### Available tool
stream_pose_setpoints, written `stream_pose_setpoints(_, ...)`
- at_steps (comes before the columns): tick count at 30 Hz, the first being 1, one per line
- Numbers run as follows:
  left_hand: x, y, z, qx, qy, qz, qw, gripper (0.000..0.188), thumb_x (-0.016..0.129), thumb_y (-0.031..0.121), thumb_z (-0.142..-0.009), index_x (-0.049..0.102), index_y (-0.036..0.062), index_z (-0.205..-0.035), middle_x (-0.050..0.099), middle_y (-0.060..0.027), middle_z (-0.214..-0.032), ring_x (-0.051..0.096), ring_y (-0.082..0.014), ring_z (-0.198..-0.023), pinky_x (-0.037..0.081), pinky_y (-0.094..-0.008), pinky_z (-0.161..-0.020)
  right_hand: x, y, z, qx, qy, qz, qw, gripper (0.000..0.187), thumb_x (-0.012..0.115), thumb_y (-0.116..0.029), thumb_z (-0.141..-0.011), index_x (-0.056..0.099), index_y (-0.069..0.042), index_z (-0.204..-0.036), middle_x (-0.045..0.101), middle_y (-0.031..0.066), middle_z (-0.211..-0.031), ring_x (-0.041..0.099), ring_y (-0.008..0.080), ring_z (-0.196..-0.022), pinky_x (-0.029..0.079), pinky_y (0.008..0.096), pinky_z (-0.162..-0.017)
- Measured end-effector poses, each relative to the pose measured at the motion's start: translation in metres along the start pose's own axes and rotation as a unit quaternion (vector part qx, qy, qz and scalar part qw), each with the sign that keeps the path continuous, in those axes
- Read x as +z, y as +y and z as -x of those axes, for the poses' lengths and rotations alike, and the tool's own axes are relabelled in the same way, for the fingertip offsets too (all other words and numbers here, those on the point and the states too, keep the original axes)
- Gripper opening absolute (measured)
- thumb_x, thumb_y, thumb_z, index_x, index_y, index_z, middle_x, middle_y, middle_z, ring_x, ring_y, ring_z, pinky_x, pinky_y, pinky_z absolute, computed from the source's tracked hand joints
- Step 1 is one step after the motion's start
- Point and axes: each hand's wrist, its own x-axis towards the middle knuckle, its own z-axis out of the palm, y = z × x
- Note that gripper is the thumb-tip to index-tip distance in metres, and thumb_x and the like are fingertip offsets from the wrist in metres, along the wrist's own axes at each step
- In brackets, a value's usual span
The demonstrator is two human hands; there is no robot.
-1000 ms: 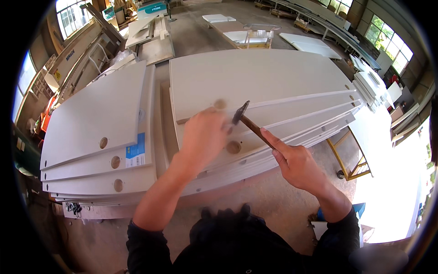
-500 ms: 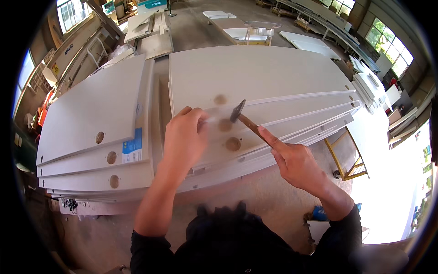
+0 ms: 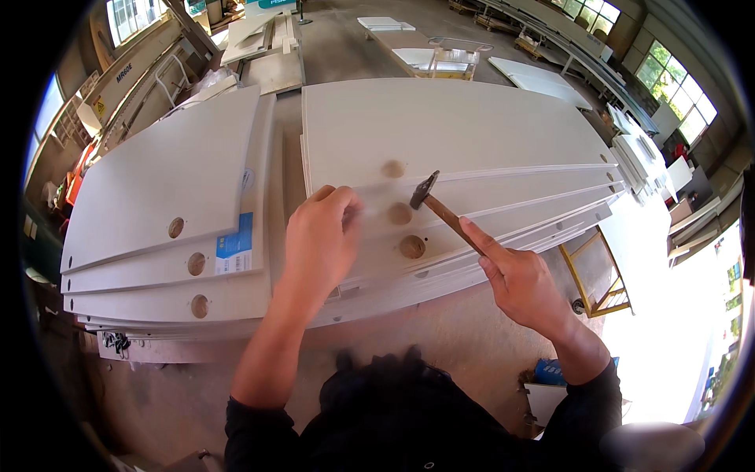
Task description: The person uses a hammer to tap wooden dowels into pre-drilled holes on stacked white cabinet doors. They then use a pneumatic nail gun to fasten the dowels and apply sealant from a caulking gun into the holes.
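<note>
My right hand (image 3: 525,285) is wrapped round the wooden handle of a hammer (image 3: 452,220), its index finger laid along the handle. The dark metal head is raised at the upper left end, over or near the stepped edges of a stack of white panels (image 3: 456,118). Round holes (image 3: 412,246) show near the panels' left edges. To the left of the hammer head, my left hand (image 3: 318,240) is closed, thumb and fingers pinched together above the panels. Its fingertips are slightly blurred; anything between them is too small or hidden to make out.
A second stack of white panels (image 3: 165,173) with round holes and a blue-and-white label (image 3: 234,244) lies to the left. A narrow gap separates the stacks. A yellow-framed cart (image 3: 605,275) stands to the right. More boards (image 3: 539,81) lie farther back.
The view has shifted slightly, so the panels sit a little further right. Both hands keep nearly the same pose, the hammer still held up in the right one.
</note>
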Motion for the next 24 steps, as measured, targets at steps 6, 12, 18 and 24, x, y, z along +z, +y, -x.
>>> stream_pose_setpoints(6, 0.005, 0.003, -0.005, 0.007, -0.003, -0.036, 0.999, 0.010, 0.077, -0.001, -0.089, 0.073, -0.0013, -0.098, 0.073, -0.0132, -0.096, 0.074, -0.0272, -0.084, 0.057, -0.0379, -0.076, 0.004, -0.010, 0.000, -0.014, 0.027, -0.107, 0.994, 0.059, 0.057, -0.004, -0.105, 0.048, -0.017, -0.162, 0.072, 0.0300, -0.098, 0.068, 0.0508, -0.093, 0.057, 0.0456, -0.086)
stream_pose_setpoints(12, 0.013, 0.002, -0.009, 0.026, -0.002, -0.044, 0.999, 0.009, 0.077, -0.001, -0.088, 0.074, -0.0014, -0.096, 0.074, -0.0135, -0.095, 0.075, -0.0282, -0.083, 0.059, -0.0383, -0.076, 0.011, -0.011, -0.006, -0.071, 0.062, -0.142, 0.985, 0.055, 0.056, -0.002, -0.105, 0.050, -0.011, -0.160, 0.072, 0.0296, -0.117, 0.070, 0.0480, -0.100, 0.056, 0.0416, -0.092)
stream_pose_setpoints(18, 0.010, 0.004, -0.009, 0.026, -0.008, -0.048, 0.998, 0.008, 0.077, -0.002, -0.086, 0.075, -0.0016, -0.094, 0.073, -0.0149, -0.094, 0.075, -0.0301, -0.080, 0.059, -0.0392, -0.074, 0.006, -0.021, -0.009, -0.055, 0.064, -0.169, 0.982, 0.054, 0.056, -0.002, -0.106, 0.052, -0.011, -0.159, 0.072, 0.0275, -0.112, 0.071, 0.0407, -0.092, 0.056, 0.0373, -0.088)
stream_pose_setpoints(24, 0.003, 0.010, -0.012, 0.037, -0.019, -0.046, 0.998, 0.010, 0.078, -0.001, -0.084, 0.076, -0.0017, -0.094, 0.073, -0.0167, -0.093, 0.073, -0.0330, -0.080, 0.057, -0.0412, -0.073, 0.011, -0.013, -0.013, -0.086, 0.049, -0.113, 0.989, 0.057, 0.057, -0.006, -0.108, 0.048, -0.020, -0.162, 0.071, 0.0250, -0.086, 0.067, 0.0409, -0.070, 0.055, 0.0359, -0.075)
